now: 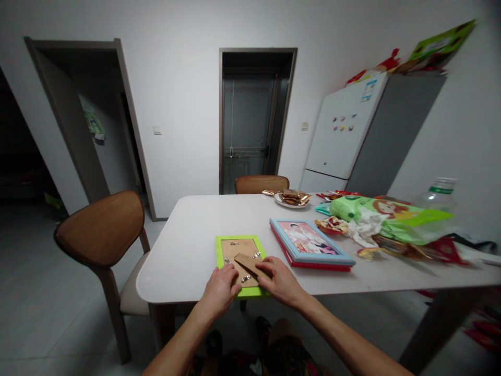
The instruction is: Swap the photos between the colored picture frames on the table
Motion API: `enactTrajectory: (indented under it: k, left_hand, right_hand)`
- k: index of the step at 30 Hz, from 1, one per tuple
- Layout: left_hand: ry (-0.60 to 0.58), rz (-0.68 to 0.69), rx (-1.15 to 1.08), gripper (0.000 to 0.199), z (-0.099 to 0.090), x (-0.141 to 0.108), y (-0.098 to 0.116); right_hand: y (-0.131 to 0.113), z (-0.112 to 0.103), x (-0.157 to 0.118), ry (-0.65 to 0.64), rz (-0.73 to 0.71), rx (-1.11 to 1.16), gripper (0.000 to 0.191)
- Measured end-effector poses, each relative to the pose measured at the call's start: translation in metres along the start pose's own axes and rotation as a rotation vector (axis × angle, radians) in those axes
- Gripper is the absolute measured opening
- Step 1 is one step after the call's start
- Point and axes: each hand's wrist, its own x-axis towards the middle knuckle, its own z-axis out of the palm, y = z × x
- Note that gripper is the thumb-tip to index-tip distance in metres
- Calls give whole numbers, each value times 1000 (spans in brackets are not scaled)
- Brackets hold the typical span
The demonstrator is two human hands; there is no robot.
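A lime-green picture frame (pixel 219 256) lies face down at the table's near edge, its brown backing board (pixel 243 247) showing with several small metal clips on it. My left hand (pixel 222 286) is closed at the frame's left side, fingertips by a metal clip (pixel 227 261); the thumb points inward over the board. My right hand (pixel 279 281) pinches the brown stand flap (pixel 247 262), which is tilted over the backing. Right of it, a light-blue picture frame (pixel 309 243) with a photo rests face up on a red frame (pixel 321 267).
Behind the frames stands a plate (pixel 291 202) of wrapped snacks. To the right lie a cut pomegranate (pixel 332 225), crumpled tissue (pixel 366 230), a green package (pixel 391 211) and a clear plastic bottle (pixel 438 196). Wooden chairs (pixel 104 230) stand left of and behind the white table (pixel 188 224).
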Motion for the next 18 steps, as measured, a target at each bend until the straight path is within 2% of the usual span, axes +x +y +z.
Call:
enactTrajectory:
  k: [5, 11, 13, 16, 18]
  left_hand:
    - [-8, 3, 8, 10, 0, -2, -1]
    - [-6, 6, 27, 13, 0, -4, 1]
    - [-7, 12, 26, 13, 1, -8, 2]
    - [-7, -6, 8, 27, 4, -13, 1]
    - [-8, -17, -4, 27, 6, -14, 0]
  right_hand:
    - [4, 8, -2, -7, 16, -60, 29]
    - [12, 26, -5, 54, 4, -112, 29]
    - [13, 27, -9, 61, -3, -110, 29]
    - [15, 24, -9, 39, -31, -107, 26]
    - [18, 21, -3, 15, -41, -127, 26]
